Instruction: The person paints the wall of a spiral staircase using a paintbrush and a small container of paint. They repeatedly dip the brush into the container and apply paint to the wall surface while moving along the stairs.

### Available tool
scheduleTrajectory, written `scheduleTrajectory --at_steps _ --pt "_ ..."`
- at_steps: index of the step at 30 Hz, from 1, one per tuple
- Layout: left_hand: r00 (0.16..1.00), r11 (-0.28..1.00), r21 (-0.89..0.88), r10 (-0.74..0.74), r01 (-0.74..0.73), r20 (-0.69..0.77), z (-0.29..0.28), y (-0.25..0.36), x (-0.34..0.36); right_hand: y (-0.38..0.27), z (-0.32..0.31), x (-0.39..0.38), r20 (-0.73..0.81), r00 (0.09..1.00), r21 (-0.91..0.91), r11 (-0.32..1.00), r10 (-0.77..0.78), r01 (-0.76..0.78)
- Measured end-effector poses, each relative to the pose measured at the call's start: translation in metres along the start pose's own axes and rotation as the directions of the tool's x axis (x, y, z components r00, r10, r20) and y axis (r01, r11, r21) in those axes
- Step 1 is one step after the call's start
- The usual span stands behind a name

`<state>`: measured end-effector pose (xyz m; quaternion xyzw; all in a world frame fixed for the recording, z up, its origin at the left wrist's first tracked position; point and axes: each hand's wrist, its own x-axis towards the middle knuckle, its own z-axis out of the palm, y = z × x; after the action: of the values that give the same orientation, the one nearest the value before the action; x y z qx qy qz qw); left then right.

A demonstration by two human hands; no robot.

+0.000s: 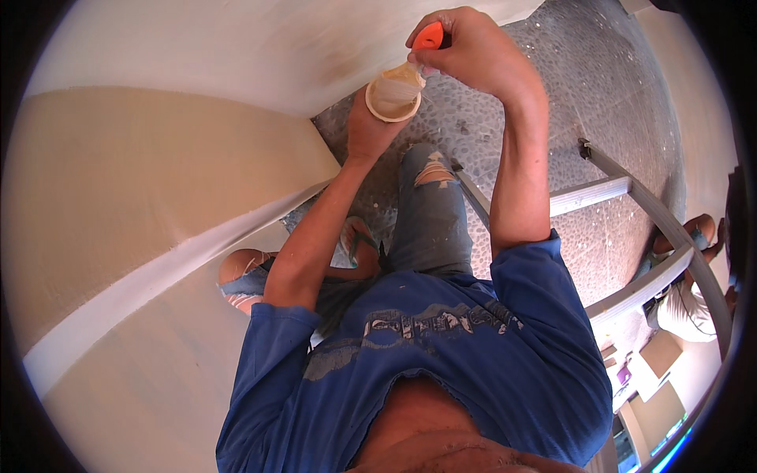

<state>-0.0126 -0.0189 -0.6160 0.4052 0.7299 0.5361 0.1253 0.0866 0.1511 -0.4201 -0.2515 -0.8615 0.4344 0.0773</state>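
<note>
My left hand (371,130) is wrapped around a small round cup (385,117) with a pale rim, holding it out over the floor beside the wall corner. Inside it is some cream-coloured paint or paste. In my right hand (465,51), above the cup, I grip the orange handle of a paintbrush (398,81). Its wide, cream-coated end points down into the cup's mouth and hides part of the inside. The right fingers close around the handle, and part of it is covered by them.
A wall, pale above (197,47) and tan below (158,158), stands close on my left with a white ledge (118,307). A metal ladder (591,195) is on my right, over a pebbled floor (568,87) spotted with paint. Another person (686,307) is at the far right.
</note>
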Motion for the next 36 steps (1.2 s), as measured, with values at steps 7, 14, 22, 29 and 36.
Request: scheduleTrajectory --at_steps 7,14,22,29,36 --pt "1.0 0.999 0.032 0.009 -0.01 0.029 -0.001 0.009 0.003 0.012 0.025 0.006 0.02 1.0 -0.056 0.998 -0.007 0.008" --pt "0.999 0.999 0.045 0.01 -0.012 0.05 -0.003 0.007 0.003 0.02 0.035 0.009 0.013 0.999 -0.088 0.995 -0.051 0.052" --pt "0.999 0.997 0.073 0.013 -0.016 0.04 -0.002 0.005 0.003 0.022 0.041 0.011 0.022 0.999 -0.095 0.995 -0.042 0.044" --pt "0.999 0.994 0.11 -0.031 0.03 0.012 0.004 0.004 0.002 0.026 0.049 0.012 -0.035 0.996 -0.077 0.994 -0.079 0.076" --pt "0.991 0.989 0.071 -0.13 0.13 -0.011 -0.004 -0.01 -0.002 0.048 0.055 0.008 -0.175 0.985 0.084 0.996 0.008 0.006"
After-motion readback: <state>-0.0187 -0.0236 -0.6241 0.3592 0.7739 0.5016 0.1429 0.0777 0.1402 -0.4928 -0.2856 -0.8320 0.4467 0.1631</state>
